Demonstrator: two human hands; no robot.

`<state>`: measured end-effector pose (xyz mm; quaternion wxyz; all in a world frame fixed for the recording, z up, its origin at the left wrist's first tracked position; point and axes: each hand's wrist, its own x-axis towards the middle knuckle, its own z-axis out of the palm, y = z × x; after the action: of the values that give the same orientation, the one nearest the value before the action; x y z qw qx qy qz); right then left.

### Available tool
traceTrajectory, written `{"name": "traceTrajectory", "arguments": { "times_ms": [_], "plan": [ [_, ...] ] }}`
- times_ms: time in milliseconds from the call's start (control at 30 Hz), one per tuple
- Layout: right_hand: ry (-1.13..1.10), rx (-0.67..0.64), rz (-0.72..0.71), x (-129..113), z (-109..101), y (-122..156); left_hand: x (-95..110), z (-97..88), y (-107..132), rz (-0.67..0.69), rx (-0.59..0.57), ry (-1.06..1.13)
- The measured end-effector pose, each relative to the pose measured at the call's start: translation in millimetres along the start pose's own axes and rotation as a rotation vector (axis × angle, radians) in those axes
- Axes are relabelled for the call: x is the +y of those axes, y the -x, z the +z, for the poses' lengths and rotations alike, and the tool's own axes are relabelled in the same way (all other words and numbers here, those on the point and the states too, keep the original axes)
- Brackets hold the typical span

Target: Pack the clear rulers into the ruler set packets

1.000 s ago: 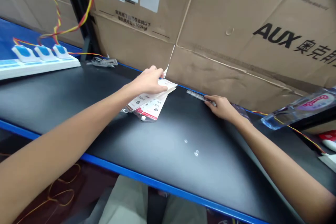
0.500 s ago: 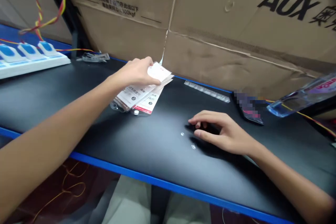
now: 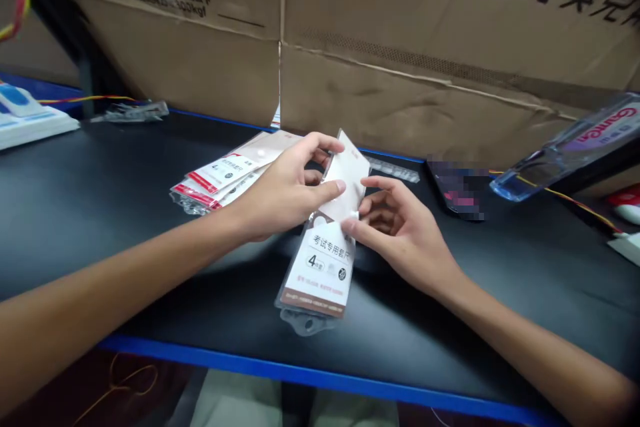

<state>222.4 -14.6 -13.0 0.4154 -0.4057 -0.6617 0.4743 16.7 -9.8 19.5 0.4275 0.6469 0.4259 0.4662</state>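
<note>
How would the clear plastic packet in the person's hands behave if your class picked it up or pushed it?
The clear plastic packet is probably light and fairly floppy, since it looks thin where the left hand and right hand grip it. Its flat shape should not roll, and its glossy film may slide easily across the black desk.

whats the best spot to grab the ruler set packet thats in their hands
Probably the clear tab at the lower end of the ruler set packet, coming from the near side: it sticks out free, while the left hand and right hand cover the upper end.
</note>
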Motion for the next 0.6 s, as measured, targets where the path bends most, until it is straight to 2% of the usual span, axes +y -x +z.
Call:
{"name": "traceTrajectory", "arguments": {
  "times_ms": [100,200,400,600],
  "plan": [
    [0.057,0.003,-0.018,1.8,-8.2,-6.0,2.2,0.6,-0.1,-0.012,0.050,0.084],
    [-0.003,0.052,-0.039,0.4,-13.2,-10.5,1.3,-2.8,-3.2,-0.069,0.085,0.084],
    [-0.076,0.248,-0.119,2.4,-12.0,-17.2,-10.7,-5.7,-4.5,-0.167,-0.009,-0.284],
    [-0.193,0.198,-0.170,1.8,-4.6,-16.6,-6.2,-2.5,-0.7,-0.146,0.026,-0.359]
  ]
}}
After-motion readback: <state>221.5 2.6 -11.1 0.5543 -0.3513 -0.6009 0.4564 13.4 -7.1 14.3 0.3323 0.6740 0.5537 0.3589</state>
